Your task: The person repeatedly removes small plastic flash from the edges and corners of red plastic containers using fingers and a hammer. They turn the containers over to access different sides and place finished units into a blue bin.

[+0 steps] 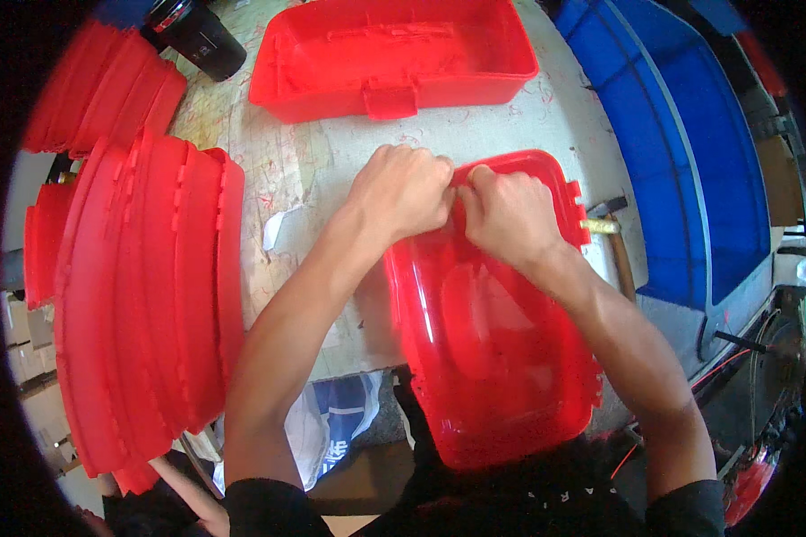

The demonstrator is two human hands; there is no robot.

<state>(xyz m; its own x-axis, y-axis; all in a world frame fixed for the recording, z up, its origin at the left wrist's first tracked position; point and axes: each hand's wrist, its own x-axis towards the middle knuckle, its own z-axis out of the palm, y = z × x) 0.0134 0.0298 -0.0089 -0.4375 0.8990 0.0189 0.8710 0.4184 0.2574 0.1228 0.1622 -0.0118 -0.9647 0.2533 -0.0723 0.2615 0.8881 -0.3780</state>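
Note:
A red plastic lid [510, 358] with a glossy see-through middle lies lengthwise before me, its near end close to my body. My left hand [407, 192] is closed at the lid's far left corner, knuckles up. Right beside it, my right hand [510, 210] is curled over the far rim, thumb and finger pinched together. Both sets of fingertips are partly hidden, so anything small between them cannot be made out. Beyond my hands sits an open red plastic box [390, 85], its latch tab facing me.
Stacked red plastic parts [152, 286] stand at the left, with another red stack [107, 89] behind. A black cup [197, 40] is at the far left. A hammer [620, 251] lies right of the lid, by a blue crate [681, 152]. Another person's arm [188, 492] shows lower left.

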